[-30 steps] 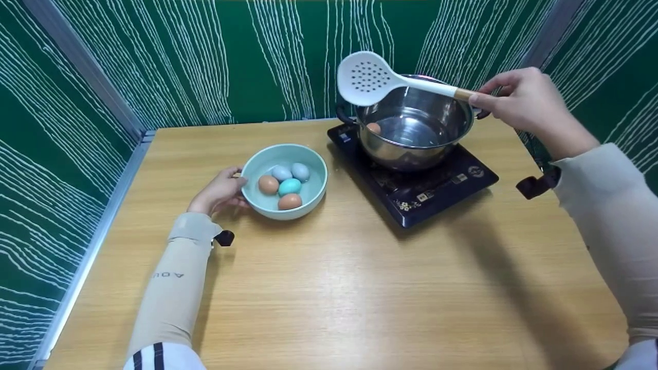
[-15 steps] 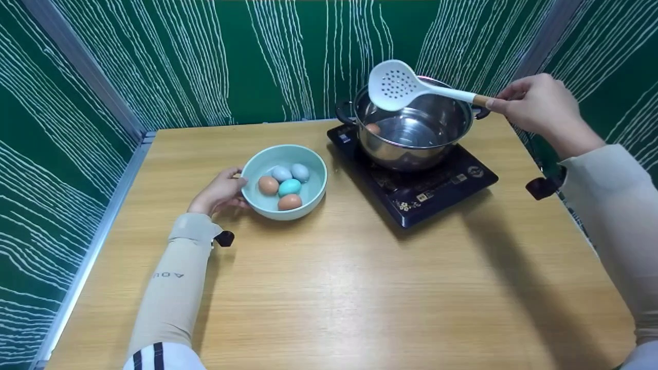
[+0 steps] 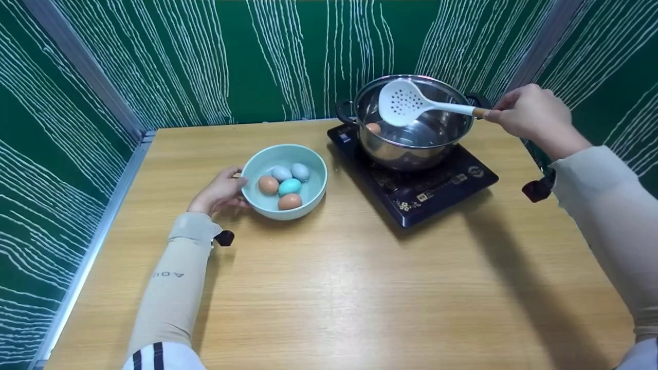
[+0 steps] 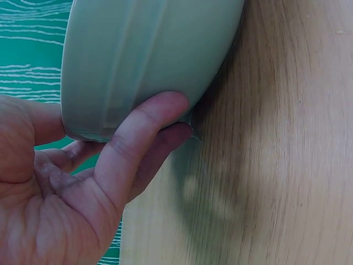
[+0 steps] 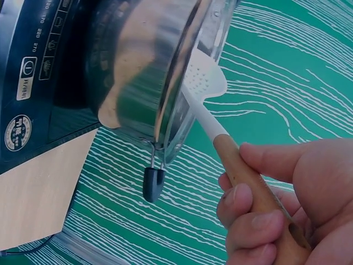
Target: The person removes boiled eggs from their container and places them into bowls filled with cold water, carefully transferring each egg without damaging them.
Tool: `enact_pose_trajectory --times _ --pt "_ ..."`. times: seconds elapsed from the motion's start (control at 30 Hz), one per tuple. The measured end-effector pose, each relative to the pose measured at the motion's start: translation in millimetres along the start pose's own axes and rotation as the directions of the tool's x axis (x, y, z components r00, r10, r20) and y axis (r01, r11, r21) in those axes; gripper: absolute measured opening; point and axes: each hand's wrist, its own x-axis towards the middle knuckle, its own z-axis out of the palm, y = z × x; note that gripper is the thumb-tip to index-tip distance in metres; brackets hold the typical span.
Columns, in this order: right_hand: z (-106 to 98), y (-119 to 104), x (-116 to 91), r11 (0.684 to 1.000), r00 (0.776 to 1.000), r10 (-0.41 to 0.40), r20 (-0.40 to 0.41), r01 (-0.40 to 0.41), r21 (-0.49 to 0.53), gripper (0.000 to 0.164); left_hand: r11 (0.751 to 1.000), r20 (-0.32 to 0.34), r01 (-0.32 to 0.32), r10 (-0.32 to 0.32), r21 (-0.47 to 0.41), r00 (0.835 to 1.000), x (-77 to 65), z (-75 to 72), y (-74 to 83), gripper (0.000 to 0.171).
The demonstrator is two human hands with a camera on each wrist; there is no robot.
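My right hand (image 3: 537, 114) grips the wooden handle (image 5: 248, 182) of a white slotted skimmer (image 3: 403, 103). The skimmer's perforated head is at the mouth of a steel pot (image 3: 411, 156), partly below the far rim in the head view. Inside the pot, near its left wall, lies a brown egg (image 3: 373, 128). At the left, my left hand (image 3: 221, 191) holds a pale green bowl (image 3: 284, 213) by its side, thumb at the rim and fingers under the wall. Several eggs lie in the bowl: brown ones (image 3: 268, 185), pale blue ones (image 3: 300, 172) and a turquoise one (image 3: 290, 187).
The pot stands on a black induction cooker (image 3: 426, 198), set at an angle on the wooden table (image 3: 329, 288). Black side handles (image 5: 154, 184) stick out from the pot. Green walls with white lines (image 3: 288, 56) enclose the table's back and sides.
The skimmer's head has moved right and down, from above the pot's left rim to its mouth. My left hand and the bowl have stayed put.
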Motion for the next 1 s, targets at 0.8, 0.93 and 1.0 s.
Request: enact_pose_trajectory --times 0.8,0.93,1.0 --pt "9.3 -12.4 3.9 0.996 0.986 -0.069 0.153 0.076 -0.042 0.048 1.000 0.005 0.009 -0.009 0.016 1.000 0.2 -0.5 0.5 0.053" --pt "8.4 -17.8 5.8 0.997 0.977 -0.071 0.203 0.077 -0.020 0.048 1.000 0.000 0.011 -0.011 0.018 1.000 0.0 0.2 0.6 0.052" --pt "8.3 -20.0 6.7 0.997 0.971 -0.073 0.226 0.077 -0.009 0.047 1.000 0.001 0.010 -0.010 0.019 1.000 0.7 0.5 0.6 0.053"
